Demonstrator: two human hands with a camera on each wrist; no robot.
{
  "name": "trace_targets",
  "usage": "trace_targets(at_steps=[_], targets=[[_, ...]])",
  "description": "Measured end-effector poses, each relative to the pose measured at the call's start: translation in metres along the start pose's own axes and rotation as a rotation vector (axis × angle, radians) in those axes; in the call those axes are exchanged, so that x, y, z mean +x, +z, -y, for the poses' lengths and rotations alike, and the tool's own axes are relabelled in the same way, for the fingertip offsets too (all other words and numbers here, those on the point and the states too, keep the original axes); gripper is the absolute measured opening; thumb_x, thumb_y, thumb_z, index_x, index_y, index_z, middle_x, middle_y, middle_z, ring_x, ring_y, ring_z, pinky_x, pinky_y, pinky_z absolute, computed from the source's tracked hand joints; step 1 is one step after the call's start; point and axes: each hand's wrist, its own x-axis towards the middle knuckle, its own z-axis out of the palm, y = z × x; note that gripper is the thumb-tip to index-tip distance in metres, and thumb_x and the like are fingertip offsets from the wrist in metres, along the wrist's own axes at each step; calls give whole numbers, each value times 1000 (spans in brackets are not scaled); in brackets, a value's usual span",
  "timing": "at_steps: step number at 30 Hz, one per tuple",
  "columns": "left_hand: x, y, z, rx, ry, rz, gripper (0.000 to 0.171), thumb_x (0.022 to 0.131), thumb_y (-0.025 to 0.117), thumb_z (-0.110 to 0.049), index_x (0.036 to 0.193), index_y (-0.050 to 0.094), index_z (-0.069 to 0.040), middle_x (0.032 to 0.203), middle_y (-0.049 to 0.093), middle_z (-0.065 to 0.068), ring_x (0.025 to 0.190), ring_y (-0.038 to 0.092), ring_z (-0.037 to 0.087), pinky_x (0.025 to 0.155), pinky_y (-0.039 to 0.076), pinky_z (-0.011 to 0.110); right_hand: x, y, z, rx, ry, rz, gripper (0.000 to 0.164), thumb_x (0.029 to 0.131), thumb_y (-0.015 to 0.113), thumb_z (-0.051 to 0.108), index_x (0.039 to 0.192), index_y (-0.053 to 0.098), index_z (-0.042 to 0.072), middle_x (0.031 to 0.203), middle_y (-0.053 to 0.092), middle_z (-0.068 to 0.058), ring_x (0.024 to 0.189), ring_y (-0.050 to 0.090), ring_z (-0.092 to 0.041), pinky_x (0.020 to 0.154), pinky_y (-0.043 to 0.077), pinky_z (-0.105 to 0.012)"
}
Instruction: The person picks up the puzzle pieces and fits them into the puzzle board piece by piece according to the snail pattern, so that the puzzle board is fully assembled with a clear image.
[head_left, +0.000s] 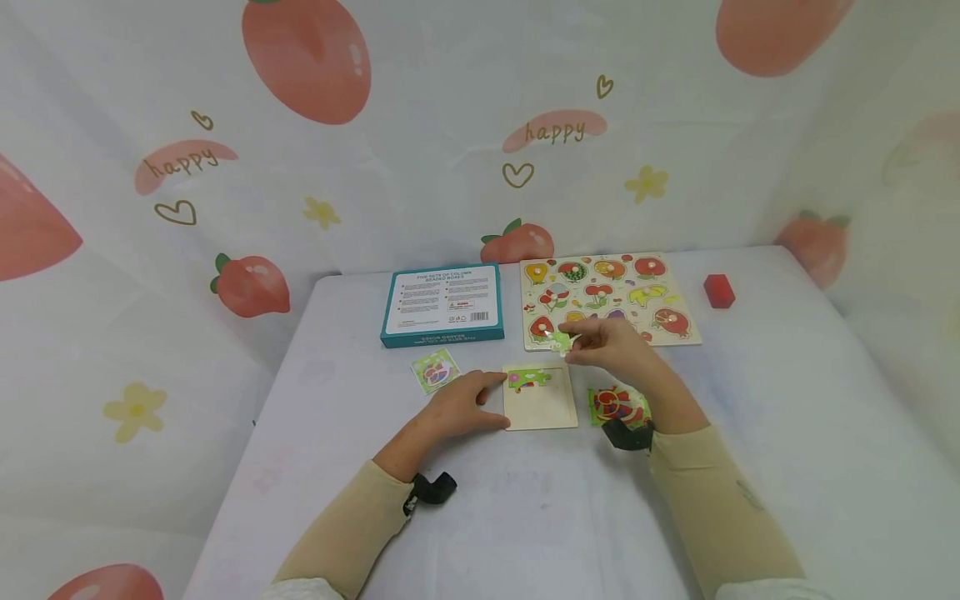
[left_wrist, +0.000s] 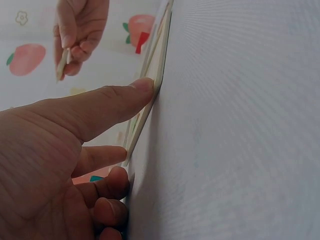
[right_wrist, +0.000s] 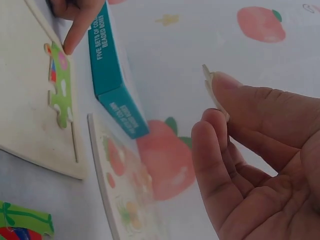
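My right hand (head_left: 611, 343) pinches a small green puzzle piece (head_left: 561, 343) between thumb and fingers, above the far edge of a square wooden puzzle tray (head_left: 540, 408). In the right wrist view, that piece (right_wrist: 209, 82) shows its thin pale edge. Along the tray's far left lies a green joined section (head_left: 525, 380) with white, pink and red patches. My left hand (head_left: 461, 404) touches the tray's left side with straight thumb and index finger, set apart. From the left wrist view, the thumb (left_wrist: 120, 102) presses the tray's edge; the other fingers are bent.
Colourful puzzle pieces (head_left: 618, 406) lie right of the tray, partly under the right wrist. More pieces (head_left: 435, 370) sit to its left. Behind stand a teal-edged box (head_left: 442, 304) and a fruit peg board (head_left: 622, 321). A red block (head_left: 719, 291) is at the far right.
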Motion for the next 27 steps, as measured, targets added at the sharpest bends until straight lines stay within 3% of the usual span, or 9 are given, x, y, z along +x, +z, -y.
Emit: trace_targets(at_steps=[12, 19, 27], targets=[[0, 0, 0, -6, -14, 11, 78, 83, 85, -42, 150, 54, -19, 87, 48, 2, 81, 46, 15, 66, 34, 30, 8, 6, -11, -127, 76, 16, 44, 93, 78, 17, 133, 68, 4, 99, 70, -9, 91, 60, -24, 75, 51, -37], [0, 0, -1, -7, -14, 8, 77, 82, 85, -41, 150, 55, -18, 86, 48, 2, 80, 46, 14, 65, 34, 30, 12, 9, -20, -172, 88, 52, 41, 93, 78, 17, 131, 70, 4, 97, 68, -8, 86, 57, -23, 69, 48, -30], [0, -1, 0, -4, -5, 9, 78, 83, 85, -41, 150, 54, -18, 86, 48, 2, 81, 46, 14, 66, 34, 30, 16, 13, -28, -218, 122, 78, 38, 92, 77, 15, 128, 72, 7, 95, 68, -7, 81, 58, -23, 69, 50, -34]])
